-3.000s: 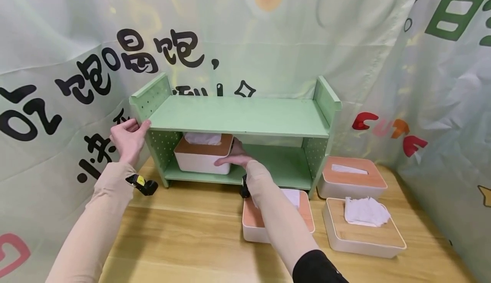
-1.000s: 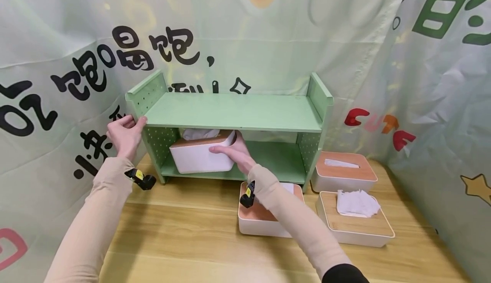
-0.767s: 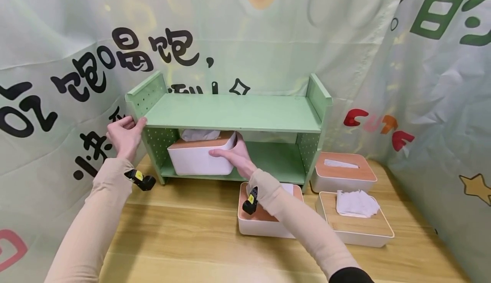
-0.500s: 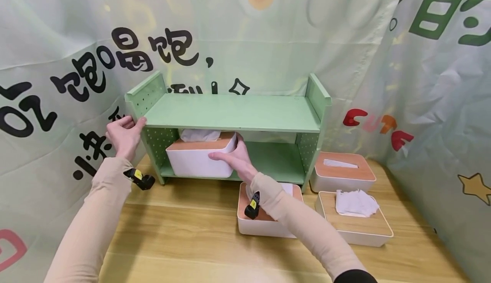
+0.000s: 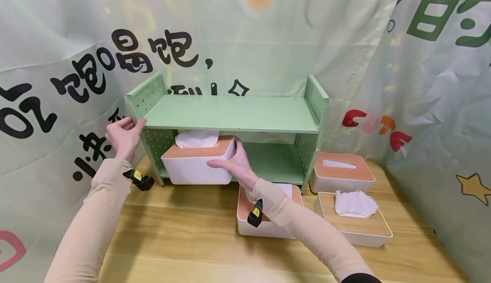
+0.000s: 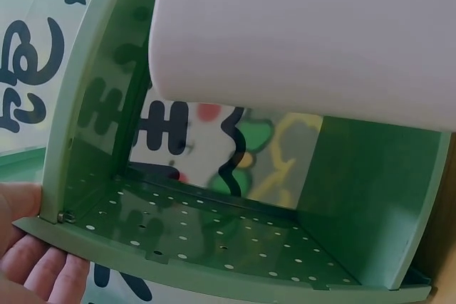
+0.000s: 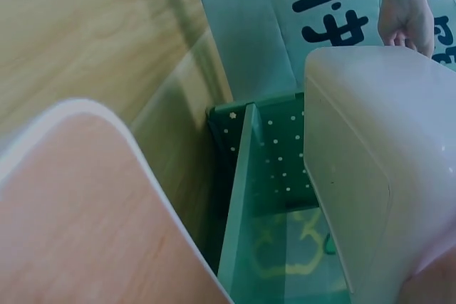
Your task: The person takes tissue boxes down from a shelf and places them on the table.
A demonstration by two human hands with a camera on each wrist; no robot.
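A white tissue box [image 5: 197, 171] with a wood-coloured lid and a tissue poking out is at the lower left opening of a green two-tier shelf [image 5: 230, 112]. My right hand [image 5: 237, 163] grips its right end, thumb across the front. In the left wrist view the box's white side [image 6: 299, 40] stands out in front of the shelf opening. My left hand [image 5: 125, 137] holds the front edge of the shelf's left side panel; in the left wrist view its fingers [image 6: 53, 275] curl under that edge. The right wrist view shows the box's pale underside [image 7: 349, 183].
Below my right forearm sits another tissue box [image 5: 264, 230] on the wooden table [image 5: 184, 249]. Two more stand right of the shelf, one tissue box [image 5: 343, 185] behind the other tissue box [image 5: 360, 238]. A printed cloth [image 5: 230, 27] hangs behind and at both sides.
My right hand has pulled the tissue box forward from inside the lower tier, past its front edge. It tilted on the way. My left hand has kept its hold on the shelf.
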